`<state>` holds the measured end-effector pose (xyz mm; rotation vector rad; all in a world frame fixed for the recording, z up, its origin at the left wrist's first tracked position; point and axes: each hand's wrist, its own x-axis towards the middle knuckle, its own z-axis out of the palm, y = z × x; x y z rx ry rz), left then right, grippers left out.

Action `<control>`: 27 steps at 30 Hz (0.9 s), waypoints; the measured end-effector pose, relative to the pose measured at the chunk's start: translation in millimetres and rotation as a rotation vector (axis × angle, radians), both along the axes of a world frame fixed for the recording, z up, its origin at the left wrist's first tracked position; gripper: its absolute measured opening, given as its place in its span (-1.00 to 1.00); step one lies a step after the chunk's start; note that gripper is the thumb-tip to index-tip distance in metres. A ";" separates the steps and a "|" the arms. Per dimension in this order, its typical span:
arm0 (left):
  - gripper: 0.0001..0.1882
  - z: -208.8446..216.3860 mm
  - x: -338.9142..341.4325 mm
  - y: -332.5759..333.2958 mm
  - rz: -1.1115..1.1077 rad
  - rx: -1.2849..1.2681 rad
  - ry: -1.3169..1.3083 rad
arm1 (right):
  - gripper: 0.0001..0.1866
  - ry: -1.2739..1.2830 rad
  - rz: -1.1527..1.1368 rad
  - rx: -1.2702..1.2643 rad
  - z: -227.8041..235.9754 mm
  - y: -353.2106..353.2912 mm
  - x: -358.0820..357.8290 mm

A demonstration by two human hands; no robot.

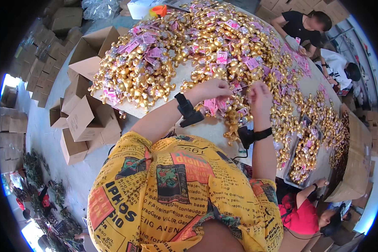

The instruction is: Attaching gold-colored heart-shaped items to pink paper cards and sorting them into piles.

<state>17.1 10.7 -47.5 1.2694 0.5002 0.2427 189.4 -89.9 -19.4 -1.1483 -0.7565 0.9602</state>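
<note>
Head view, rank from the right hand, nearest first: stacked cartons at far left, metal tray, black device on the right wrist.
From the right hand:
1. Black device – strapped on the right wrist.
2. Metal tray – on the table, to the right, loaded with gold pieces.
3. Stacked cartons – far left, beyond the table.

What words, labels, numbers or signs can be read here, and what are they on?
Yellow shirt: large lettering and numbers are legible, but I won't copy them; its smallest print is unclear.
Pink cards: print too small to read.
Open cardboard box: faint marks, too blurred.
</note>
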 end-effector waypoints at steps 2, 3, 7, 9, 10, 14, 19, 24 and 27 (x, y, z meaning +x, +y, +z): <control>-0.83 -11.5 -4.5 5.3 -0.001 0.234 0.051 | -0.94 0.217 -0.239 0.100 -18.4 -1.0 21.8; -0.84 -13.6 -8.2 7.0 0.089 -0.067 -0.036 | -0.94 0.229 -0.292 0.090 -29.3 -6.3 32.3; -0.86 -5.8 -5.5 -0.9 0.349 -0.593 -0.299 | -0.98 -0.529 -0.292 -0.013 -53.5 -30.1 -0.4; -0.85 -0.5 -2.5 -9.1 0.441 -0.706 -0.391 | -0.99 -0.989 -0.130 0.169 -18.4 -37.3 -48.6; -0.83 3.2 0.9 -15.4 0.357 -0.393 -0.371 | -0.99 -0.990 -0.132 0.166 -13.4 -35.4 -57.9; -0.77 -16.3 2.3 -15.4 0.117 0.335 -0.127 | -0.98 -0.925 -0.152 0.318 -3.6 -16.9 -68.7; -0.78 -17.4 0.0 -19.6 0.292 -0.293 -0.159 | -0.89 -0.300 -0.157 -0.011 -24.6 -10.0 -47.4; -0.78 -15.6 -1.1 -25.4 0.331 -0.162 -0.112 | -0.80 -0.053 -0.003 -0.210 -37.4 -13.7 -46.1; -0.78 -19.3 -1.1 -24.7 0.336 -0.071 -0.104 | -0.75 0.003 0.063 -0.296 -34.0 -11.5 -51.2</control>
